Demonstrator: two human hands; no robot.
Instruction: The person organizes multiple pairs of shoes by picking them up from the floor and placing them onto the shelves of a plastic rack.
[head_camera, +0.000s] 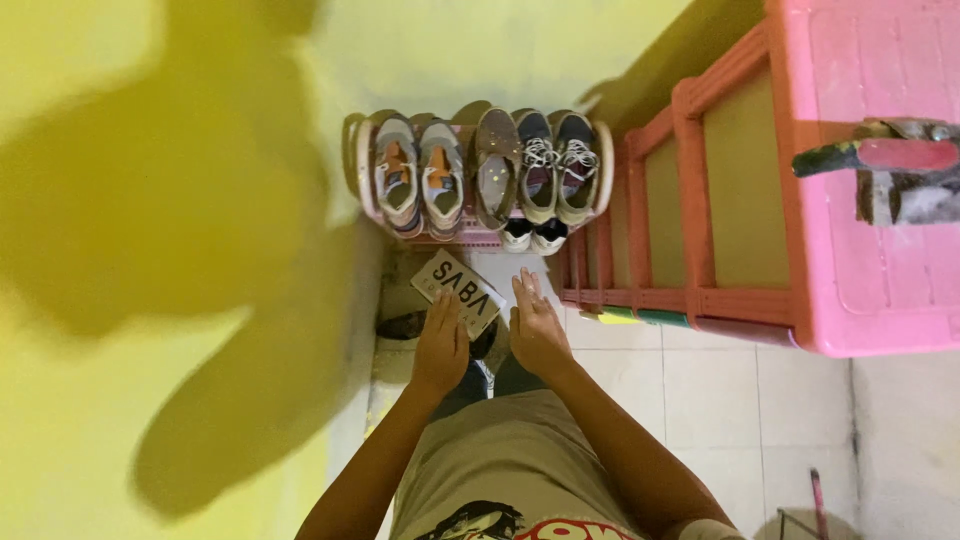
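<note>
Two bare hands are reaching down toward the floor beside a yellow wall (150, 200). The left hand (441, 345) is gripping the near end of a flat grey card with dark lettering (458, 287), fingers curled over its edge, so the card is jutting out ahead of the hand at a slant. The right hand (535, 325) is hovering just beside it, flat and empty, fingers pressed together and pointing forward, not touching the card. Just beyond both hands a small pink shoe rack (480, 238) is standing against the wall, carrying five shoes (480, 165) in a row on top and a white pair (531, 236) lower down. To the right of the right hand a pink and red shelf unit (740, 300) is standing on the pale tiled floor (720, 400).
</note>
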